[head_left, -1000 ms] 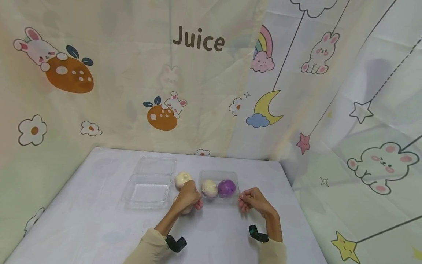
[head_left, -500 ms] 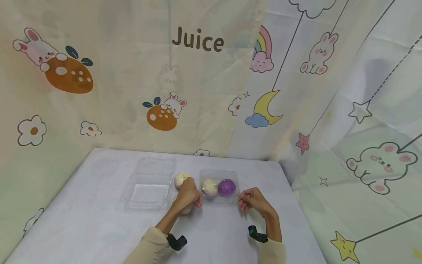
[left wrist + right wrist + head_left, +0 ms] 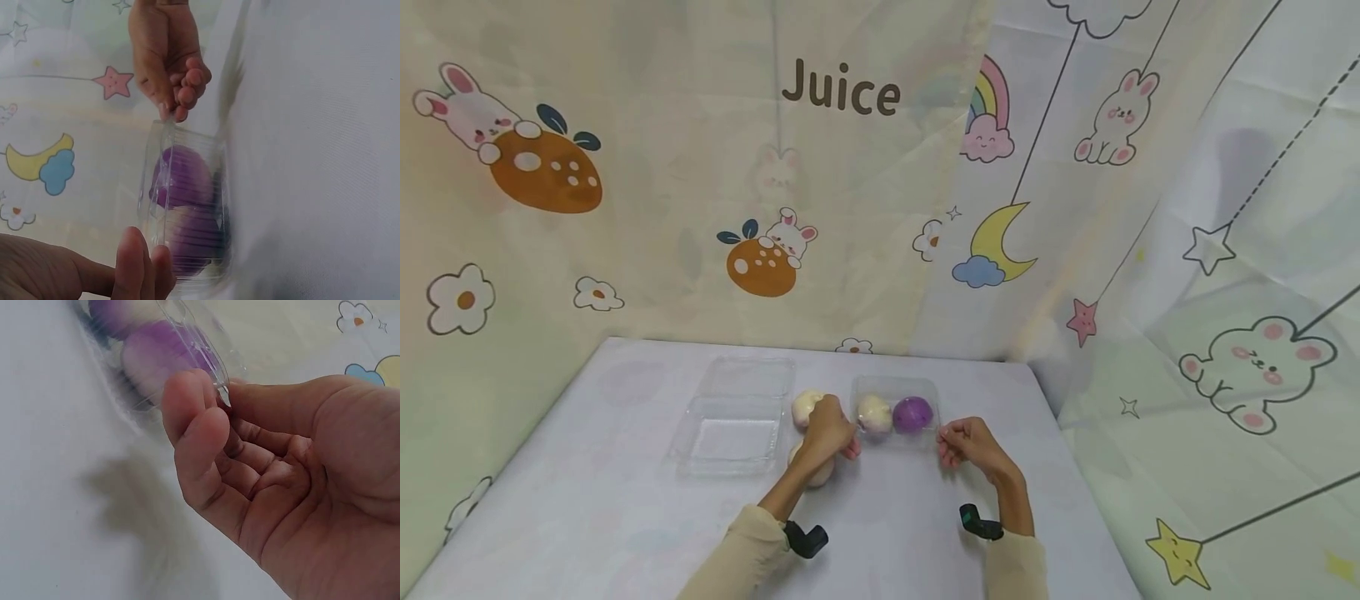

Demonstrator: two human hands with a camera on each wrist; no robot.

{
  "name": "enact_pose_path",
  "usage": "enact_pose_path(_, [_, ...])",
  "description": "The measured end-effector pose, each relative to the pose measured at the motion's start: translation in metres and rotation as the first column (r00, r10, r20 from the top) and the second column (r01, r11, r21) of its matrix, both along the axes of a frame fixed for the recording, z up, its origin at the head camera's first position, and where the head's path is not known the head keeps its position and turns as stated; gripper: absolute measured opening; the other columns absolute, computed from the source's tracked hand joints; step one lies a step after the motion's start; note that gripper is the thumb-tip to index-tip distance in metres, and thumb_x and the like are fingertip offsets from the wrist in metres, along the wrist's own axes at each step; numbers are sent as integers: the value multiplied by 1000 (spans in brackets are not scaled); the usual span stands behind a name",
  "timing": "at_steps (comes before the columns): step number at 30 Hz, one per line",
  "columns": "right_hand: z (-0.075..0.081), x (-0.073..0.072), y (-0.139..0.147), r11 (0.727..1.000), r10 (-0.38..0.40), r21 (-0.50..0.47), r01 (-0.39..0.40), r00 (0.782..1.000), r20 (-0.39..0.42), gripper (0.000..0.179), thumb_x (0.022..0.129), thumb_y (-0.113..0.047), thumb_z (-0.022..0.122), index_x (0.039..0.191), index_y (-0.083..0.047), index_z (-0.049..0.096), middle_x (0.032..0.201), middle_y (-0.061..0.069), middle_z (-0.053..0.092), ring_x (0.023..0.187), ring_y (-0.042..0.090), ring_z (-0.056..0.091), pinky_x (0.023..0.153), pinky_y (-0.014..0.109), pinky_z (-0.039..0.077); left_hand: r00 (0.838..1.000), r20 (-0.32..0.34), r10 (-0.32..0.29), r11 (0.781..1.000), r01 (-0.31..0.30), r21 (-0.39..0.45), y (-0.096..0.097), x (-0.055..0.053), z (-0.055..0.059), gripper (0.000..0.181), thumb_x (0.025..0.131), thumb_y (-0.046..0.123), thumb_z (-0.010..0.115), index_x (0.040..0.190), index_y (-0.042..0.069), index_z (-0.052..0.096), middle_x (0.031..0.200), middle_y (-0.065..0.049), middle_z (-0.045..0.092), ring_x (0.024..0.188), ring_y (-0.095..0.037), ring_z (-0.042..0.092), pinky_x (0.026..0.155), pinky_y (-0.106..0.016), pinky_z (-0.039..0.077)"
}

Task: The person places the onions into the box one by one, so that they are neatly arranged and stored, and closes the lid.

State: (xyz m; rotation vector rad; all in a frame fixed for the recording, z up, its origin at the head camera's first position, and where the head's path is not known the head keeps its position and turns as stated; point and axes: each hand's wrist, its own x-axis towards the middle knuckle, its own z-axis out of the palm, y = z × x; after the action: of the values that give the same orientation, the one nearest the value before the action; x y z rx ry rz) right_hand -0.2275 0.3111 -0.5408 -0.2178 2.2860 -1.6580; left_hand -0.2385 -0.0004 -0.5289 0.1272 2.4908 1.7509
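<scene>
A clear plastic clamshell box (image 3: 895, 385) is held between both hands at the middle right of the table. Inside sit two round turnips, one showing its whitish side (image 3: 874, 414) and one its purple side (image 3: 913, 415). My left hand (image 3: 830, 429) pinches the box's left end, its fingertips partly hidden in the head view. At the opposite end my right hand (image 3: 976, 443) pinches the rim corner between thumb and fingers, which the right wrist view shows closely. The lid appears down over the turnips (image 3: 182, 178).
An open, empty clear clamshell box (image 3: 737, 442) lies to the left, its lid folded back. Between the boxes are two loose whitish turnips, one behind the left hand (image 3: 806, 407) and another partly under the left forearm (image 3: 822, 476). Printed cloth walls (image 3: 662, 250) border the white table (image 3: 587, 500).
The pinched box and both hands have shifted slightly upward in the head view, away from the person. The open box and loose turnips stay in place; the head view has turned a little.
</scene>
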Motion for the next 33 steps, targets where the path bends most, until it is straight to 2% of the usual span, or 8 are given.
enact_pose_path(4, [1, -3, -2, 1000, -11, -11, 11, 1000, -10, 35, 114, -9, 55, 109, 25, 63, 86, 22, 75, 66, 12, 69, 59, 22, 61, 1000, -25, -4, 999, 5, 48, 0, -9, -10, 7, 85, -14, 53, 83, -9, 58, 52, -14, 68, 38, -20, 66, 41, -34, 59])
enact_pose_path(7, [0, -4, -3, 999, -32, -20, 32, 999, -10, 35, 114, -10, 56, 110, 25, 63, 85, 20, 76, 66, 12, 69, 59, 21, 61, 1000, 12, 18, 997, -18, 72, 1, -5, 2, 8, 87, -15, 57, 84, -8, 58, 54, -17, 69, 40, -23, 68, 43, -35, 61])
enact_pose_path(10, [-2, -5, -3, 998, -53, -18, 53, 999, -9, 35, 114, -10, 56, 112, 25, 64, 85, 16, 75, 66, 12, 69, 59, 22, 61, 999, 33, 30, 996, -33, 80, 4, -5, 2, 6, 89, -14, 58, 86, -9, 58, 56, -17, 70, 40, -23, 69, 45, -36, 62])
enact_pose_path(12, [-4, -5, -3, 998, -65, -18, 65, 998, -11, 35, 114, -10, 56, 113, 24, 64, 85, 14, 75, 67, 12, 70, 60, 22, 61, 999, 37, 35, 996, -37, 79, 4, -6, 0, 5, 89, -14, 59, 88, -9, 58, 55, -16, 70, 40, -22, 69, 44, -35, 62])
enact_pose_path(14, [-5, -6, -3, 997, -71, -24, 70, 997, -15, 35, 114, -9, 55, 115, 25, 64, 85, 12, 74, 67, 12, 70, 60, 22, 61, 999, 2, 34, 997, -34, 64, 4, -13, -11, 6, 90, -13, 58, 87, -8, 58, 54, -13, 69, 39, -20, 67, 42, -32, 59])
enact_pose_path(17, [-6, -8, -4, 996, -80, -30, 80, 997, -19, 34, 114, -8, 54, 116, 25, 63, 84, 11, 73, 68, 12, 70, 60, 22, 61, 999, -16, 44, 997, -43, 62, 4, -14, -12, 7, 91, -12, 57, 86, -8, 58, 53, -12, 69, 39, -19, 67, 41, -32, 59])
enact_pose_path(21, [-5, -9, -6, 995, -98, -22, 97, 995, -16, 33, 114, -7, 54, 116, 24, 63, 83, 8, 73, 68, 11, 69, 60, 21, 61, 996, 30, 81, 995, -83, 63, 6, -4, 8, 6, 93, -13, 59, 89, -9, 58, 56, -15, 71, 39, -18, 67, 44, -34, 61])
enact_pose_path(33, [-3, -7, -6, 989, -147, 3, 147, 989, -20, 43, 116, -20, 54, 115, 21, 67, 84, 10, 74, 67, 12, 65, 61, 23, 61, 991, 82, 106, 994, -108, 26, 6, -1, 16, 10, 96, -10, 66, 88, -7, 60, 60, -15, 73, 39, -14, 65, 45, -32, 62])
